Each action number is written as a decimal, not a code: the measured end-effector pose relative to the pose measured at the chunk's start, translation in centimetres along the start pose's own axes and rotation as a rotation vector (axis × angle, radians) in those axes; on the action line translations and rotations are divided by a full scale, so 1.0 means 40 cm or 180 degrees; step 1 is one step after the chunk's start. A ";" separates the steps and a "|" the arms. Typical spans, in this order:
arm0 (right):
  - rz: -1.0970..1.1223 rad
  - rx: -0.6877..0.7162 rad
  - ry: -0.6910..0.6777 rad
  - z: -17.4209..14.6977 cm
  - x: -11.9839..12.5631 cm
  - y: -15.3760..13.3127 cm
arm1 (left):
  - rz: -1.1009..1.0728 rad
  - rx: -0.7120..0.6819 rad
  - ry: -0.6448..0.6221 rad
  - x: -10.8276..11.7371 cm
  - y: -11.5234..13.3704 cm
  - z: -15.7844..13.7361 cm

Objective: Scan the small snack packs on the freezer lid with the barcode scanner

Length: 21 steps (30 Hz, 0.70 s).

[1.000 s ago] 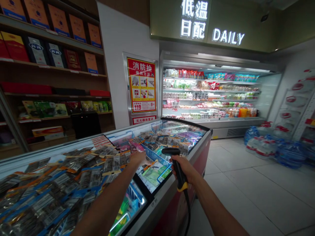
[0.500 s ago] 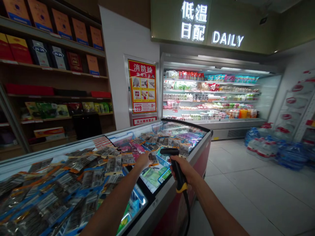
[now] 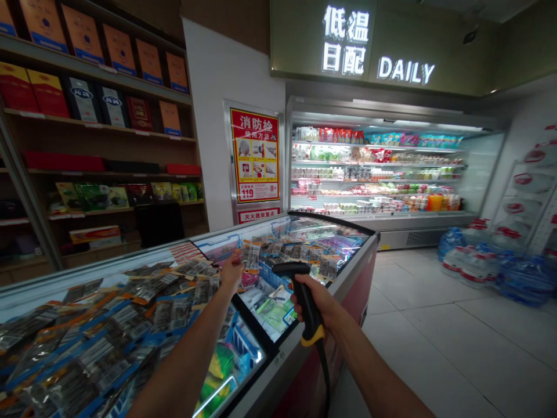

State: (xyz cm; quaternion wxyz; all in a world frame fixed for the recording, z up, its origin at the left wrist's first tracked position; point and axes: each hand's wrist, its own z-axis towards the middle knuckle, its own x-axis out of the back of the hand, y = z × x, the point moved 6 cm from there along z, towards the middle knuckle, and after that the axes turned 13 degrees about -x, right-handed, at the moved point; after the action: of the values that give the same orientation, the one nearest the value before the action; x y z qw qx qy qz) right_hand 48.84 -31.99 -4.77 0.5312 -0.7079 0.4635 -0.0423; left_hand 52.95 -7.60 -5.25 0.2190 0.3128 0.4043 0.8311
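My right hand (image 3: 314, 299) is wrapped round the grip of a black and yellow barcode scanner (image 3: 308, 307). The scanner's head points left, and its cable hangs down. Over the freezer's glass lid, my left hand (image 3: 231, 271) pinches the edge of a small clear snack packet (image 3: 251, 256) with orange ends. The held packet is just left of the scanner head, apart from it. Many similar packets (image 3: 169, 313), with blue or orange borders, are heaped on the glass to the left. More packets (image 3: 300, 251) lie beyond my hands.
The chest freezer (image 3: 278, 361) has a raised rim and frozen goods under its glass. Shelves of boxes (image 3: 82, 104) stand to the left. A lit open fridge (image 3: 378, 217) is at the back. Bottled water packs (image 3: 472, 264) sit on the tiled floor at right.
My left hand has moved left and slightly up with the packet, away from the scanner head. The scanner has shifted slightly left. The view has turned a little left.
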 end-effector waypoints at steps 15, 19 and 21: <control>0.0016 0.0253 0.0253 0.006 -0.014 -0.027 | 0.0384 0.0017 0.0291 0.121 -0.024 0.000; 0.0100 0.0353 0.0391 0.008 -0.001 -0.044 | 0.0915 0.0091 0.0675 0.265 -0.015 -0.006; 0.0143 0.0366 0.0436 0.013 0.005 -0.048 | 0.1150 0.0144 0.0855 0.343 -0.016 -0.018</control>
State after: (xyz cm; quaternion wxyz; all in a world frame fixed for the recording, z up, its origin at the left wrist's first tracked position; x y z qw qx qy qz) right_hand 50.43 -31.77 -3.55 0.5388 -0.6612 0.5113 -0.1053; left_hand 42.83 0.85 -1.40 0.0037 0.2714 0.3858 0.8817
